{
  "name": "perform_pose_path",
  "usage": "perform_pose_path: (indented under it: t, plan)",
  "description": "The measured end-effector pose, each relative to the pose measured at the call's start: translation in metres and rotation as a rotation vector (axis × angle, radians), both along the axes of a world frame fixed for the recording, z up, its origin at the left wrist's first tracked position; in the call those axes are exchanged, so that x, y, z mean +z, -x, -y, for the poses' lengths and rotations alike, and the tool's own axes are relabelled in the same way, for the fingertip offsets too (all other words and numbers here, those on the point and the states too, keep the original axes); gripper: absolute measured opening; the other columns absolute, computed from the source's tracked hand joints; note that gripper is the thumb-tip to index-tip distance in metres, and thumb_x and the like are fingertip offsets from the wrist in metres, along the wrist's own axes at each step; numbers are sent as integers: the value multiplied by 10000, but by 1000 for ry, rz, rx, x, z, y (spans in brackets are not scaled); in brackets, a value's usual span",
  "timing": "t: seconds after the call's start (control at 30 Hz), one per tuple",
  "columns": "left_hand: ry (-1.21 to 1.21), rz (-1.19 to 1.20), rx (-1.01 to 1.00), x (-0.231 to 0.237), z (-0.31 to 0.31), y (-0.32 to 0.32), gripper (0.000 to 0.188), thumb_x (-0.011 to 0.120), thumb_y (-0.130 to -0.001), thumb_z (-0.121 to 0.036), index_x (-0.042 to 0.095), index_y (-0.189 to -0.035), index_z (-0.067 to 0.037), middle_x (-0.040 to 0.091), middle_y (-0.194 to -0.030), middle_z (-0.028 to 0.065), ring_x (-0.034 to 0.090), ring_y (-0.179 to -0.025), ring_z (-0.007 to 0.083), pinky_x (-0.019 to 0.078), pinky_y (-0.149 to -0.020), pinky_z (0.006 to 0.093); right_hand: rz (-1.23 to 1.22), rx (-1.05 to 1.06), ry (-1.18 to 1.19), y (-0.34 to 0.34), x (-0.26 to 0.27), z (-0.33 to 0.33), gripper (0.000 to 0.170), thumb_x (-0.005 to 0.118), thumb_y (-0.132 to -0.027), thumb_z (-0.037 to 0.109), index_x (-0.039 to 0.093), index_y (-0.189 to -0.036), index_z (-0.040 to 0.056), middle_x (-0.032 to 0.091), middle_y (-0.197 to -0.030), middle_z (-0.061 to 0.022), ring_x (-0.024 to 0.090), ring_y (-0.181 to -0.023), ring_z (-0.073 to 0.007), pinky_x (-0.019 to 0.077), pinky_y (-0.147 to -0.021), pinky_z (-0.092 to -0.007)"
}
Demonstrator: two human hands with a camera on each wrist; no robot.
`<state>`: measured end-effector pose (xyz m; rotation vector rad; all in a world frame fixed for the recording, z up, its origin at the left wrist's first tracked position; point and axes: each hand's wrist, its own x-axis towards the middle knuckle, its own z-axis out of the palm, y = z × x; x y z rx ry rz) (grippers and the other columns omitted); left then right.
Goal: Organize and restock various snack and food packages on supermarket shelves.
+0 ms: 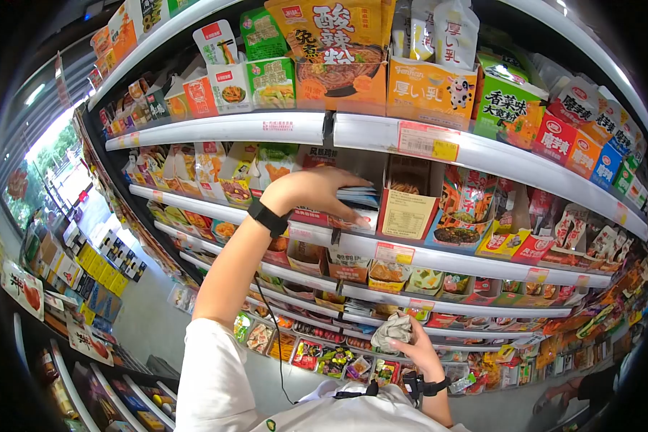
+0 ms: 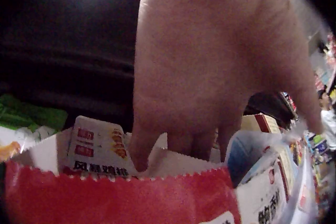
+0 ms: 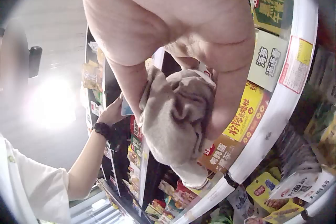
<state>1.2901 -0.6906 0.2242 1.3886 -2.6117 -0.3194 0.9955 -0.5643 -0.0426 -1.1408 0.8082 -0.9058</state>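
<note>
My left hand (image 1: pixel 313 189) reaches into a carton on the second shelf, its fingers and thumb around a small stack of snack packets (image 1: pixel 358 196) with bluish-white edges. In the left wrist view, the fingers point down behind a red carton front (image 2: pixel 121 195), and the thumb is over the clear edge of the blue-and-white packets (image 2: pixel 260 182). Another white packet (image 2: pixel 100 148) stands in that carton, left of the fingers. Low in front of the body, my right hand (image 1: pixel 426 354) grips a crumpled grey cloth (image 3: pixel 176 113), with fingers and thumb on either side of it.
White shelf edges (image 1: pixel 381 248) with price tags run across above and below the left hand. A beige-fronted carton (image 1: pixel 409 214) stands right beside it. A thin black cable (image 1: pixel 273 324) hangs below the left arm. Another person's arm (image 1: pixel 572 389) shows at lower right.
</note>
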Motion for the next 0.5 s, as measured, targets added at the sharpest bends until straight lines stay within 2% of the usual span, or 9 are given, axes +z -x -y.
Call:
perform_pose_path:
  t: [0.1, 0.17, 0.2, 0.3, 0.33, 0.37, 0.43, 0.47, 0.5]
  plan:
    - [170, 95, -129, -7, -3, -6, 773, 687, -708, -486, 433, -1291, -48, 503, -1243, 192, 479, -1148, 319, 383, -956, 349, -22, 22, -12, -1, -9, 9, 687, 692, -741, 6, 332, -1326, 13, 504, -1190, -74, 508, -1051, -139, 411, -892, -271]
    - [245, 14, -204, -16, 8, -9, 645, 637, -783, -426, 454, -1275, -52, 545, -1174, 204, 529, -1061, 344, 428, -885, 360, -4, 43, 0, -4, -10, 15, 693, 699, -738, 18, 332, -1325, 12, 506, -1188, -75, 511, -1047, -138, 408, -896, -272]
    - [120, 31, -76, -5, 4, -3, 519, 562, -850, -373, 479, -1248, -51, 587, -1080, 205, 570, -952, 366, 456, -811, 376, -23, 54, 13, -5, -8, 16, 691, 699, -739, 19, 334, -1326, 14, 508, -1188, -75, 511, -1046, -137, 406, -899, -272]
    - [185, -13, -102, -2, 13, -5, 457, 508, -876, -390, 506, -1227, -97, 617, -991, 203, 595, -874, 361, 466, -768, 384, -40, 84, 18, -10, -2, 20, 687, 698, -741, 20, 338, -1327, 21, 509, -1188, -74, 510, -1048, -136, 400, -904, -273]
    - [39, 5, 41, 11, 5, 2, 422, 475, -887, -396, 526, -1218, -138, 573, -1131, 171, 522, -1045, 364, 419, -887, 380, -35, 97, 12, -11, -1, 21, 687, 698, -742, 20, 341, -1328, 24, 509, -1190, -74, 508, -1050, -135, 397, -908, -274]
    - [38, 1, 43, 10, 9, 0, 422, 475, -887, -396, 526, -1218, -138, 573, -1131, 171, 522, -1045, 364, 419, -887, 380, -39, 98, 10, -12, -1, 22, 687, 698, -742, 20, 341, -1328, 24, 509, -1190, -74, 508, -1050, -135, 397, -908, -274]
    - [212, -115, 246, 22, 1, 9, 450, 471, -886, -424, 495, -1244, -153, 522, -1228, 136, 491, -1104, 335, 392, -924, 382, -38, 109, 48, -12, -3, 24, 688, 697, -742, 17, 344, -1331, 31, 508, -1195, -74, 504, -1058, -139, 394, -912, -278]
    - [-8, -120, 442, 44, -12, 21, 490, 480, -875, -455, 471, -1259, -151, 486, -1278, 108, 474, -1138, 298, 373, -951, 377, -42, 110, 47, -11, -5, 26, 688, 697, -742, 17, 344, -1331, 31, 508, -1195, -74, 504, -1058, -139, 394, -912, -278]
    - [-8, -123, 444, 35, 2, 14, 490, 480, -875, -455, 471, -1259, -151, 486, -1278, 108, 474, -1138, 298, 373, -951, 377, -33, 111, 50, -9, -8, 27, 689, 697, -741, 16, 343, -1333, 32, 507, -1198, -76, 503, -1060, -142, 392, -915, -279]
